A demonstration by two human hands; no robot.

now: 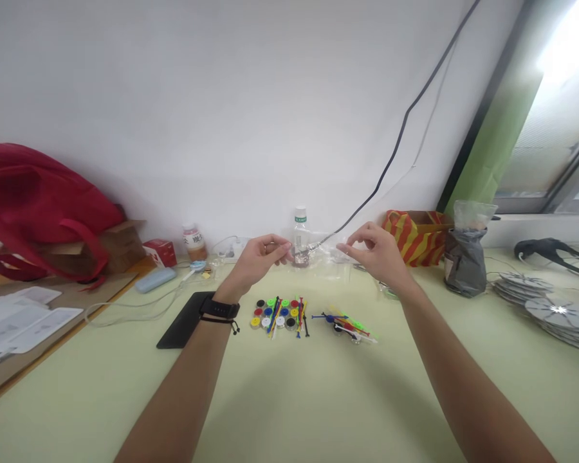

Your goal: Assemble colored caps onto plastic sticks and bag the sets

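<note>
A thin clear plastic bag (332, 265) is stretched between my two hands above the far part of the table. My left hand (265, 256), with a black watch on its wrist, pinches the bag's left side. The right side is at the fingertips of my right hand (375, 252), thumb and forefinger closed. Below lie small round spools (266, 323) in rows, in several colours, with thin coloured plastic sticks (276, 316) among them. To their right is a loose pile of similar coloured sticks (352, 329) and spools.
A clear bottle (300, 222) with a white cap stands behind the bag. On the left are a black tablet-like slab (186, 325), a blue case (155, 280) and a red bag (43, 199). A striped bag (405, 241), a grey pouch (466, 263) and stacked discs (564, 315) occupy the right.
</note>
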